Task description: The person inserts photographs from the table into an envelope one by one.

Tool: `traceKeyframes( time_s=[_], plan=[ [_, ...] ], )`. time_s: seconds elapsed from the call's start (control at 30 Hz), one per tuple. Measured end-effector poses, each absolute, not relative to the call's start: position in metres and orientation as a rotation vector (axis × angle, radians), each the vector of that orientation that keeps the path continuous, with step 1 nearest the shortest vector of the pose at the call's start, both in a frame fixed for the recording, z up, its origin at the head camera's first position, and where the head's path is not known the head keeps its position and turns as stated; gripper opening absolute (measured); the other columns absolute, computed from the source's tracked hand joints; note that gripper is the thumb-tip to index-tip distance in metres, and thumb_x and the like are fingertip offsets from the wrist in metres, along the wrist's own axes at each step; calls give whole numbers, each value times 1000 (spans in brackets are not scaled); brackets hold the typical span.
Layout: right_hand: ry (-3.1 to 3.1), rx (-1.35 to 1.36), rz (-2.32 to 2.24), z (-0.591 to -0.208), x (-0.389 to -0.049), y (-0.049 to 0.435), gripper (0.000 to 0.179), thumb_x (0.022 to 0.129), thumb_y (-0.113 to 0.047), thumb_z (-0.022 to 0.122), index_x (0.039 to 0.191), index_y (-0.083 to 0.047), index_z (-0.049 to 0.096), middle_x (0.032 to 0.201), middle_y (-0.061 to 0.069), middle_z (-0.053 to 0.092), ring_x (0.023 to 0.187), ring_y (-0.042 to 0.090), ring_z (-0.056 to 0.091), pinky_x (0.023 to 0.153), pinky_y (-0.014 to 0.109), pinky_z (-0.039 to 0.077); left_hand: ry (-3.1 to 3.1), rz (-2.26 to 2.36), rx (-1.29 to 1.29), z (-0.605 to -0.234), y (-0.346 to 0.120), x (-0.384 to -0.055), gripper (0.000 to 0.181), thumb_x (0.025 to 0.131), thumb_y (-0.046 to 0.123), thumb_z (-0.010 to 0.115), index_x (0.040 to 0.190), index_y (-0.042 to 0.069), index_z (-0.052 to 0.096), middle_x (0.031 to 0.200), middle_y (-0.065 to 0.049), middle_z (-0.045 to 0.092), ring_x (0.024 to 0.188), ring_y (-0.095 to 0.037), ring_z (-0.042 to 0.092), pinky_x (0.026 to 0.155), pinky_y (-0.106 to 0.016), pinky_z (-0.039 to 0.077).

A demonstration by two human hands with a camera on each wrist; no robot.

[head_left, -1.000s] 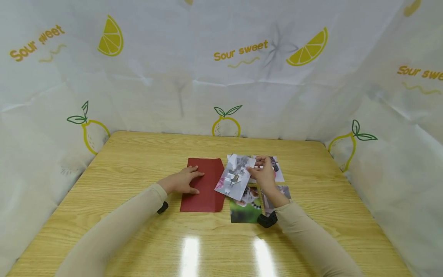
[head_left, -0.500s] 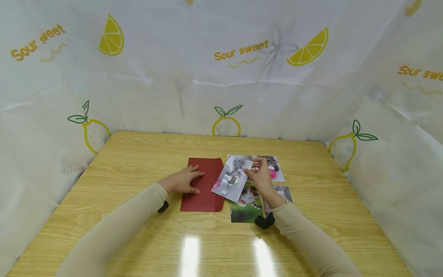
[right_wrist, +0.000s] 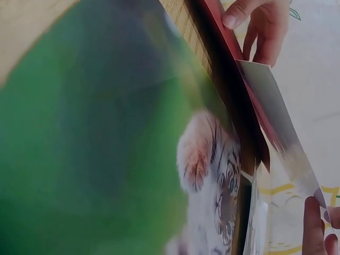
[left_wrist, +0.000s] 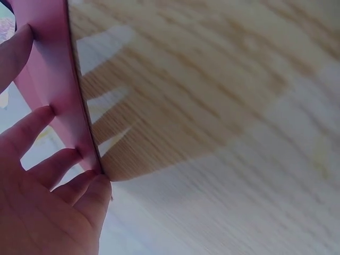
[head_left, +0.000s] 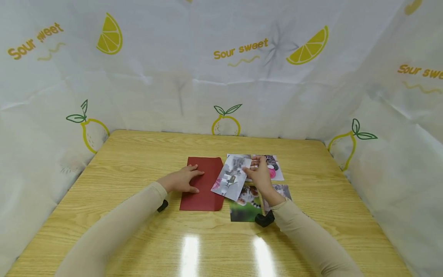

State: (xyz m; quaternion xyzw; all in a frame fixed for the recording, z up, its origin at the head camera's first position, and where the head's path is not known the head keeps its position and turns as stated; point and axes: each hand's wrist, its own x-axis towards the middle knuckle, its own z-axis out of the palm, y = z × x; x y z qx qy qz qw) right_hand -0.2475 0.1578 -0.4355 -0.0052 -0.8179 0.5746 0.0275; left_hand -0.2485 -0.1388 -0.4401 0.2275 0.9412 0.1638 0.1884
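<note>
Here's my right hand [head_left: 260, 173], thumb and fingers pinching the grey picture card [head_left: 232, 179], up at a slant, its near-left corner over the flap side of the red envelope [head_left: 205, 202]; whether they touch there, I can't tell. My left hand [head_left: 181, 181] is on the envelope, fingers apart and fingertips pressing its face, covering part of the left edge as it lies on the tabletop [head_left: 145, 154].

Under my raised card, the green card [head_left: 243, 211] loses its top; its striped animal's face is cut off in the right wrist view too. The front-right card [head_left: 283, 192] is mostly lost behind my wrist and the black wrist piece [head_left: 264, 219]. Of the back-left card, only slivers peek out. The back-right card [head_left: 277, 173] shows pink, its left side behind my fingers.
</note>
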Motion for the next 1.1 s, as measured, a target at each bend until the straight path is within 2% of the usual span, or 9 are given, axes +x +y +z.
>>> traceKeyframes(
  time_s=[0.43,0.73,1.1],
  plan=[
    [-2604,5,1718,-432,-250,155,51,88,-2,68,131,-2,40,112,17,48,98,33,58,77,45,56,2647,452,641,-439,-137,-250,70,88,36,71,148,17,41,161,-15,18,148,-36,13,115,-51,28],
    [-2664,63,1622,-430,-248,155,48,88,-5,69,128,-4,42,111,17,50,101,35,59,73,37,53,2651,446,645,-439,-137,-251,70,88,35,71,148,16,41,161,-15,17,148,-36,13,115,-51,28],
    [-2699,101,1597,-428,-242,152,46,88,-6,70,126,-6,44,112,15,51,101,33,60,74,37,52,2645,462,646,-440,-137,-250,70,88,35,71,148,16,41,161,-16,17,148,-37,13,115,-52,26]
  ],
)
